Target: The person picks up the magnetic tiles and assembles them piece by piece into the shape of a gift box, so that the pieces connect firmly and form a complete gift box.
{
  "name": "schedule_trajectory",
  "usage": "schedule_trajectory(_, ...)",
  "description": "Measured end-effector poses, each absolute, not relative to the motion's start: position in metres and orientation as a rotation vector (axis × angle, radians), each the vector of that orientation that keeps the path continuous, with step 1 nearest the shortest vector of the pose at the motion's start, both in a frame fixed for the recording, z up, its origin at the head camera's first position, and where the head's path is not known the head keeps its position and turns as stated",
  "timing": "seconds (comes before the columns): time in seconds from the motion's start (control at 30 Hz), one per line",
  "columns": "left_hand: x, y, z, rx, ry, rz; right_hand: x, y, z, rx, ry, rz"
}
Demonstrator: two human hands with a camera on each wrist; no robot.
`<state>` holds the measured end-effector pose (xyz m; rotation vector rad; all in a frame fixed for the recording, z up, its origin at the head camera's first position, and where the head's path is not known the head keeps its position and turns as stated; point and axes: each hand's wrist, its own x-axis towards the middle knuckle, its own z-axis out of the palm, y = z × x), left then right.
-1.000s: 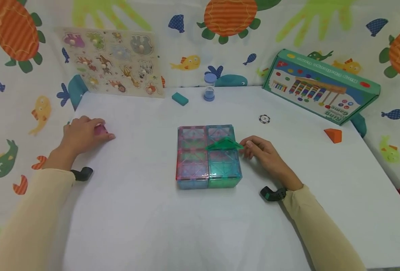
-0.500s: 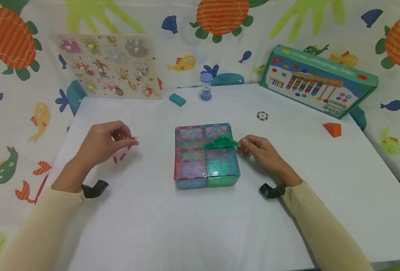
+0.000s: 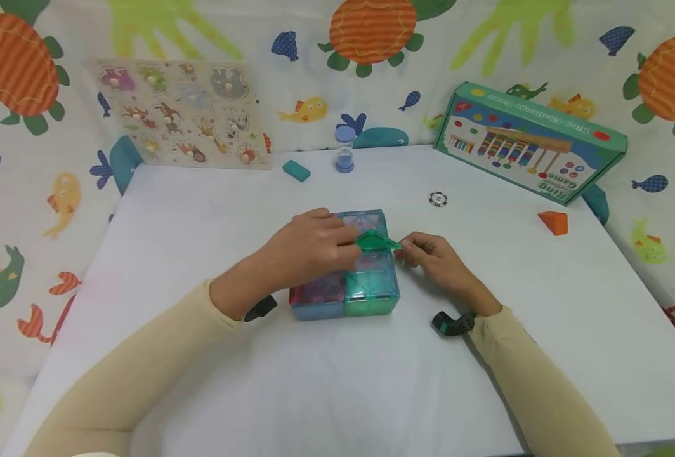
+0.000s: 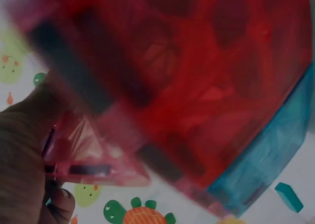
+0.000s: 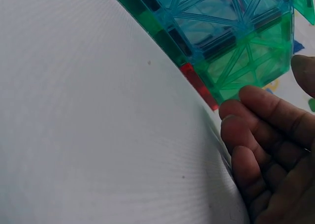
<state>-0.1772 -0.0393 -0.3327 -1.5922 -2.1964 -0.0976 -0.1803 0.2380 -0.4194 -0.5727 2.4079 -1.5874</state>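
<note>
A low block of see-through magnetic tiles (image 3: pixel 372 285) in pink, blue and green sits at mid-table. A green triangular tile (image 3: pixel 375 240) stands tilted on top of it. My left hand (image 3: pixel 306 247) is over the block's left half and hides part of it. In the left wrist view it pinches a pink triangular tile (image 4: pixel 98 160), close to the block's red side tile (image 4: pixel 221 76). My right hand (image 3: pixel 437 260) is beside the block, by the green triangle's right corner. Its thumb and loosely bent fingers (image 5: pixel 275 118) stand apart in the right wrist view.
A teal block (image 3: pixel 296 170), a sand timer (image 3: pixel 344 152) and a round chip (image 3: pixel 438 199) are behind the tile block. An orange wedge (image 3: pixel 554 222) lies right, below a green game box (image 3: pixel 528 143). An animal puzzle board (image 3: pixel 180 114) leans at the back left.
From the far left of the table, my left hand has come right with the pink triangular tile and is now over the block. My right hand stays by the green triangle.
</note>
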Motion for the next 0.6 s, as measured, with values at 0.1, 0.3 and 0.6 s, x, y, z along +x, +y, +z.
schedule_trajectory(0.1, -0.182, -0.037, -0.34, -1.557, -2.207, -0.132, -0.18, 0.238, -0.419, -0.579, 2.4, -1.594)
schedule_trajectory(0.3, -0.181, -0.054, -0.349, -1.436, -2.319, -0.438, -0.181, 0.233, -0.416, -0.615, 2.425, -1.568)
schedule_trajectory(0.6, -0.182, -0.071, -0.358, -1.402, -2.316, -0.593, -0.18, 0.235, -0.419, -0.605, 2.408, -1.586)
